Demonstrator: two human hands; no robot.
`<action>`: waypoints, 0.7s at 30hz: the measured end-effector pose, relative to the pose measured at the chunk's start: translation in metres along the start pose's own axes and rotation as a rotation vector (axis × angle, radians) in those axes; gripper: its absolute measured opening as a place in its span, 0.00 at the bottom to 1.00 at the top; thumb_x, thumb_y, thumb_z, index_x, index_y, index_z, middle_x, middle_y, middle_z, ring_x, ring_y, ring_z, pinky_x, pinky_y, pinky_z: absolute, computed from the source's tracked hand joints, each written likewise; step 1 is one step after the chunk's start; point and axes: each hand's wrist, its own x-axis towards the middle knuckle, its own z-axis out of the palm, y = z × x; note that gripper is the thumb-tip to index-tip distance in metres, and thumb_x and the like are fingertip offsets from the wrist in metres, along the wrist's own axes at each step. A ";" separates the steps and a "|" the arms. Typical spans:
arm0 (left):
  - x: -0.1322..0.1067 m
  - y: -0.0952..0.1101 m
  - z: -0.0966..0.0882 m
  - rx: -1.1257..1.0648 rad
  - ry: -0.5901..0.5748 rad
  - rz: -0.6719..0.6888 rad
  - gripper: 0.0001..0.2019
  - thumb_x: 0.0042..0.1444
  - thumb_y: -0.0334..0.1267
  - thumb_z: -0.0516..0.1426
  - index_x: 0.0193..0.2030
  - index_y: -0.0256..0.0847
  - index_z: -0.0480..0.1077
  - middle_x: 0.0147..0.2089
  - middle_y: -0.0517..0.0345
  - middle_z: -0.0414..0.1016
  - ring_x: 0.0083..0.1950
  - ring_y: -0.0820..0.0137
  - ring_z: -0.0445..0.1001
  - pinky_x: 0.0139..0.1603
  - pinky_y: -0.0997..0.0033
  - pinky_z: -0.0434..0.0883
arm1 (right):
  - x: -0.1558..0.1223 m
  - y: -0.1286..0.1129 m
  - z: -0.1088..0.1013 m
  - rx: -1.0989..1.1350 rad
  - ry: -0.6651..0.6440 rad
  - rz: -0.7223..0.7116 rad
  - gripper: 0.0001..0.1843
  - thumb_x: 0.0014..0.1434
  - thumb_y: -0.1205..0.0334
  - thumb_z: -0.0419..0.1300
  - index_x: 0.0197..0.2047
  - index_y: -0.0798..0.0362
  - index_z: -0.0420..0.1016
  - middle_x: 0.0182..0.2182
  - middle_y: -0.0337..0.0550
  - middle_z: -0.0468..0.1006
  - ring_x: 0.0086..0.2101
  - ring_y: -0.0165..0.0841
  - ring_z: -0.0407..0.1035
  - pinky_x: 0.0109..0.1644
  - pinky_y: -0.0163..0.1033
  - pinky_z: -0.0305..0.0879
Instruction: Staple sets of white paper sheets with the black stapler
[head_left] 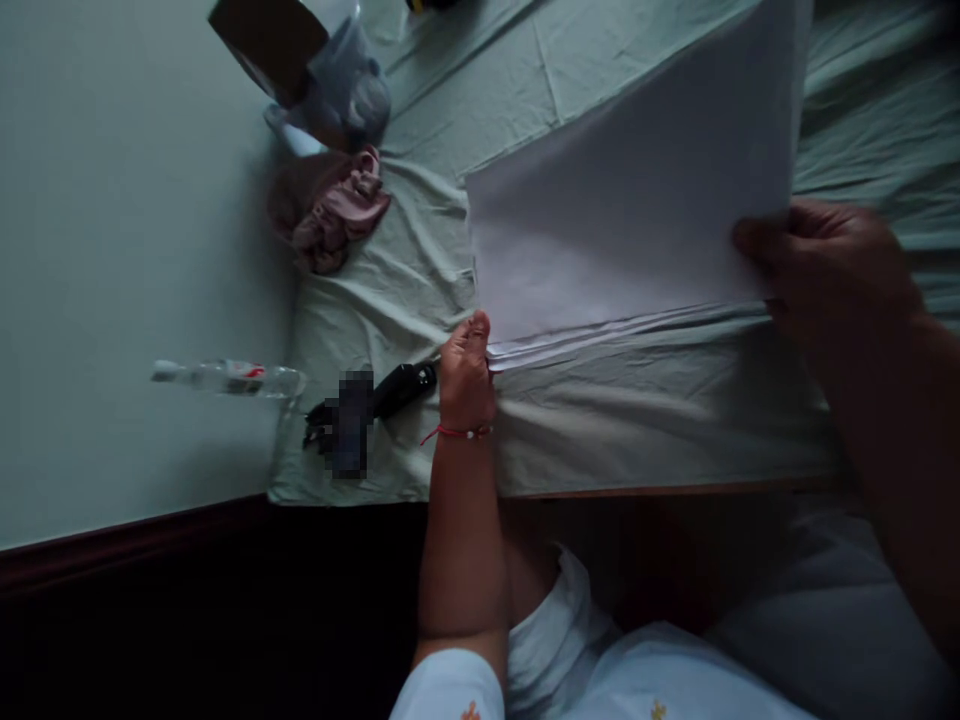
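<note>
A stack of white paper sheets [630, 210] is held up between both hands over the cloth-covered table. My left hand [466, 372], with a red string bracelet at the wrist, grips the stack's near left corner, thumb pointing up along the edge. On the opposite side my right hand [840, 255] pinches the right edge, its thumb on the top sheet and its other fingers behind. Along the near edge the sheets fan slightly apart. Just left of my left hand lies a black object [405, 388], partly hidden by a blurred patch.
A pale green cloth [637, 430] covers the table, with its front edge close to my body. Crumpled pink fabric [337, 210] lies by the wall, below a bluish plastic container [352, 85] holding a brown piece. A clear bottle [232, 377] lies at the left edge.
</note>
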 end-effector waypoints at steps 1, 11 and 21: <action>0.000 -0.001 0.001 -0.015 -0.032 -0.010 0.09 0.61 0.44 0.66 0.34 0.44 0.75 0.32 0.62 0.75 0.30 0.76 0.69 0.34 0.76 0.68 | -0.001 -0.003 0.000 0.004 -0.001 0.007 0.15 0.58 0.54 0.73 0.32 0.54 0.76 0.24 0.37 0.68 0.21 0.16 0.54 0.20 0.25 0.48; 0.010 -0.013 0.012 -0.110 0.043 -0.014 0.12 0.56 0.46 0.69 0.35 0.41 0.76 0.33 0.60 0.79 0.34 0.73 0.76 0.39 0.73 0.73 | 0.004 -0.007 0.001 0.032 0.062 0.042 0.09 0.61 0.64 0.69 0.30 0.54 0.76 0.25 0.37 0.69 0.23 0.17 0.58 0.22 0.24 0.54; 0.013 -0.010 0.008 -0.047 0.060 0.029 0.21 0.56 0.50 0.70 0.25 0.41 0.66 0.24 0.67 0.64 0.25 0.79 0.63 0.28 0.77 0.63 | 0.002 0.002 -0.006 -0.198 0.043 0.030 0.18 0.64 0.39 0.63 0.46 0.43 0.79 0.26 0.44 0.68 0.33 0.35 0.76 0.30 0.35 0.81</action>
